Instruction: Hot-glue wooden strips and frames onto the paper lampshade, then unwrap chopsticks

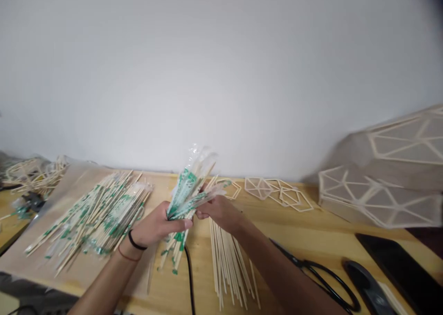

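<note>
A bundle of chopsticks in clear wrappers with green print is gripped in my left hand, thumb across the front, raised above the table. My right hand meets the bundle from the right, its fingers closed on chopsticks at the side; a loose wrapper end crosses over it. Exactly what lies between the right fingertips is partly hidden. Below the right hand, unwrapped chopsticks lie in a loose, roughly parallel pile. To the left, a large heap of wrapped chopsticks rests on brown paper.
Scissors with black handles, a dark curved tool and a black phone-like slab lie on the right. Stick-frame polygons lie near the wall, larger panelled frames beyond. A black cable runs toward me.
</note>
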Action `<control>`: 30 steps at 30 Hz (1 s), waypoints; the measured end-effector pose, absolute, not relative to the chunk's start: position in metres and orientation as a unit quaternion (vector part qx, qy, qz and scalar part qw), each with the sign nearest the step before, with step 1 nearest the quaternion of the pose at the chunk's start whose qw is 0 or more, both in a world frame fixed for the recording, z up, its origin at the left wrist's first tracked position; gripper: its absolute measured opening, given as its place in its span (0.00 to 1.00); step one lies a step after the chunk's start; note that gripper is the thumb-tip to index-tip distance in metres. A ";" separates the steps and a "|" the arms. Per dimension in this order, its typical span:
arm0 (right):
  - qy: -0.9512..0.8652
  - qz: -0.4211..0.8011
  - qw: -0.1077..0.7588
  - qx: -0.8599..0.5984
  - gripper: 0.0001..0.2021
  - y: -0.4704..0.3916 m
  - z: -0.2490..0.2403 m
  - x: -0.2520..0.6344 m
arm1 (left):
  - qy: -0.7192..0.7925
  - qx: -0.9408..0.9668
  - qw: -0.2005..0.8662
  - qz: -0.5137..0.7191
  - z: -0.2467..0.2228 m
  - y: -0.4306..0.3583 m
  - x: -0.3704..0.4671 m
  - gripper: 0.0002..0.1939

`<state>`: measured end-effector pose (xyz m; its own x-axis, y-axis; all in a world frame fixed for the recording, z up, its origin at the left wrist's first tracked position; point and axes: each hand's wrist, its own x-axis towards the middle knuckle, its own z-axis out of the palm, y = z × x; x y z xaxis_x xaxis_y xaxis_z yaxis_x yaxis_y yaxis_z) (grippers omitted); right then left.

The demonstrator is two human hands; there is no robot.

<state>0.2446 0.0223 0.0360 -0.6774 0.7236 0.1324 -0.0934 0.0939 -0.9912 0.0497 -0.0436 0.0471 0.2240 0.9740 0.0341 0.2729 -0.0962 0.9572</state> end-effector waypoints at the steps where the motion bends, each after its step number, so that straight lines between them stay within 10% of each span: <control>1: -0.663 0.632 0.321 -0.241 0.19 0.026 0.037 0.246 | 0.474 0.640 0.482 0.367 0.046 -0.040 0.054 0.16; 15: -0.652 0.499 0.448 -0.355 0.10 0.062 0.032 0.268 | 0.482 0.503 0.535 0.479 -0.005 0.005 0.068 0.31; 30: -0.759 0.504 0.323 -0.256 0.01 0.038 0.032 0.252 | 0.518 0.512 0.477 0.492 -0.008 -0.004 0.065 0.31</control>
